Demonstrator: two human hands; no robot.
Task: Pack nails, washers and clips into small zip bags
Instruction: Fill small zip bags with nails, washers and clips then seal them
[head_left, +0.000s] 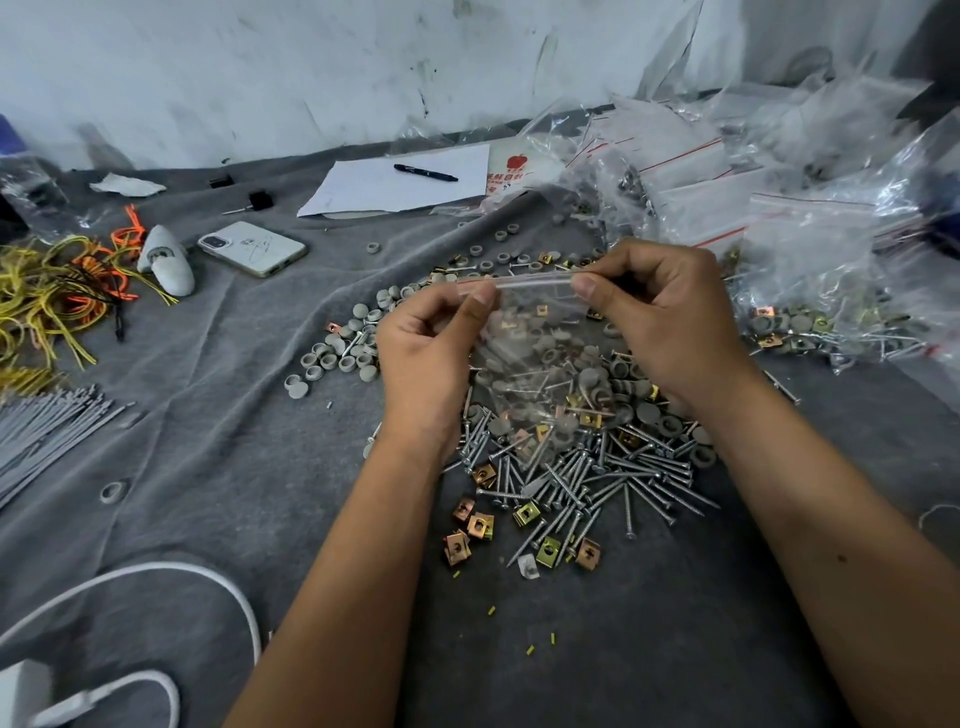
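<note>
Head view: both hands pinch zip bag (524, 358), seal horizontal.

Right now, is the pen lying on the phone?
No, the pen lies on the white sheet of paper, apart from the phone nearer the person.

I hold a small clear zip bag (524, 353) at the centre of the frame, my left hand (423, 353) and right hand (660, 322) each pinching its top strip between thumb and fingers. Below it, nails (587, 478) lie heaped on the grey cloth (208, 426), with brass clips (470, 530) beside them and grey washers (337, 353) to the left. A phone (252, 248) lies at upper left, a pen (425, 172) on paper (363, 189) above centre, and filled bags (810, 260) at upper right.
</note>
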